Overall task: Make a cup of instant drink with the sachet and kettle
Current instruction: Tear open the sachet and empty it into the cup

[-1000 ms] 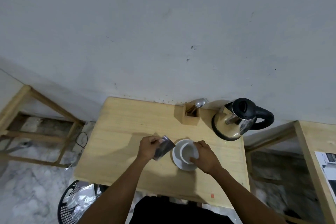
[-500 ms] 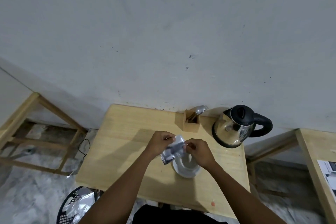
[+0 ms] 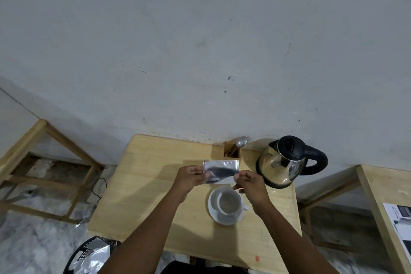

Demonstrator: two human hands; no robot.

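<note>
A silver foil sachet (image 3: 220,171) is held flat above the wooden table (image 3: 151,184). My left hand (image 3: 191,179) pinches its left edge and my right hand (image 3: 251,184) pinches its right edge. Just below the sachet a white cup (image 3: 229,203) stands on a white saucer (image 3: 214,211); the cup looks empty. A steel kettle (image 3: 282,162) with a black lid and handle stands at the table's back right, handle pointing right.
A small wooden holder (image 3: 231,153) with a spoon and fork stands against the wall beside the kettle. A black bin (image 3: 89,256) with foil wrappers sits on the floor at the lower left. Wooden frames flank the table, the right one carrying a printed sheet (image 3: 400,220).
My right hand left the cup and took the sachet's right edge. Both hands lifted the sachet away from the cup and turned it flat and level.
</note>
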